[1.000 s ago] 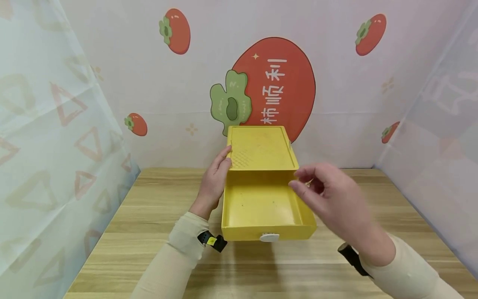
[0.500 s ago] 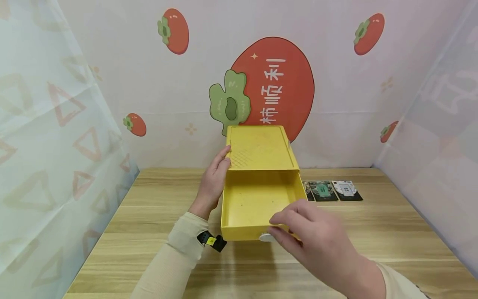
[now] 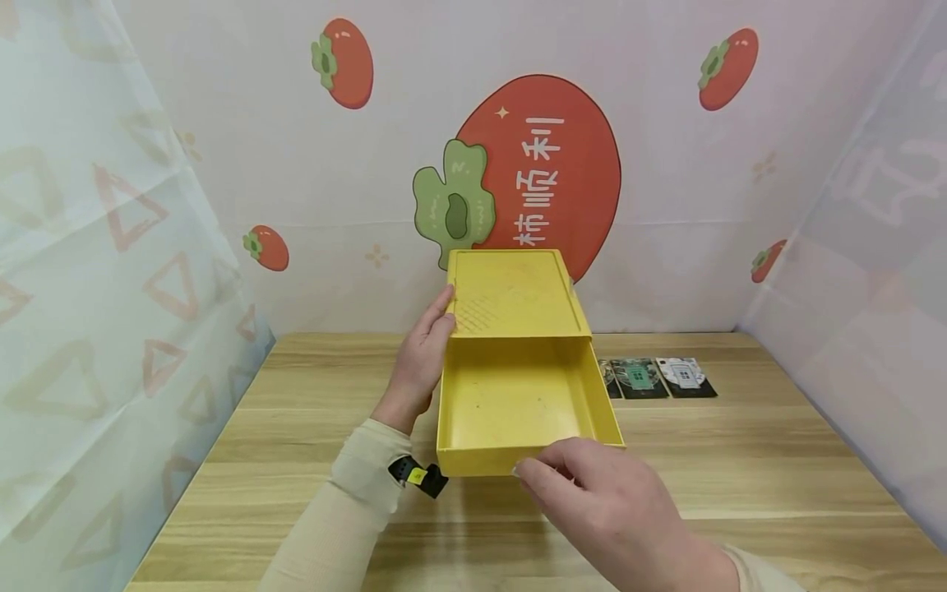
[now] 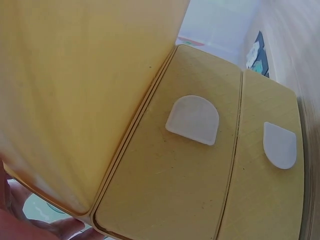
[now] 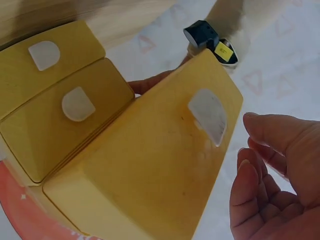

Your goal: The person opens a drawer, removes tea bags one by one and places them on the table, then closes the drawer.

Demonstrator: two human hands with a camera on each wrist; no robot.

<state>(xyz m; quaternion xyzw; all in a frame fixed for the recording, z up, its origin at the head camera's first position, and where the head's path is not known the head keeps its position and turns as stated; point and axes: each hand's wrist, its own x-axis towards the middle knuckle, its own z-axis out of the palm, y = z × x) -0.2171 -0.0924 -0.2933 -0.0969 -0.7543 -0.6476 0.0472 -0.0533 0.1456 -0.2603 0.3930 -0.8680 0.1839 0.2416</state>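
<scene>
Right hand (image 3: pixel 614 510), fingers parted, just off white handle (image 5: pixel 209 116) of yellow drawer (image 3: pixel 473 463); left hand (image 3: pixel 418 362), fingers extended, against cabinet (image 3: pixel 518 292).

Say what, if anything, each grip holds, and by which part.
Nothing is clearly held: the left grip lies against the left side of the cabinet, near its top edge; the right grip, near the drawer, is empty.

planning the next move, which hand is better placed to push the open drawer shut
Probably the right hand: it's near the drawer front, while the left hand braces the cabinet.
</scene>
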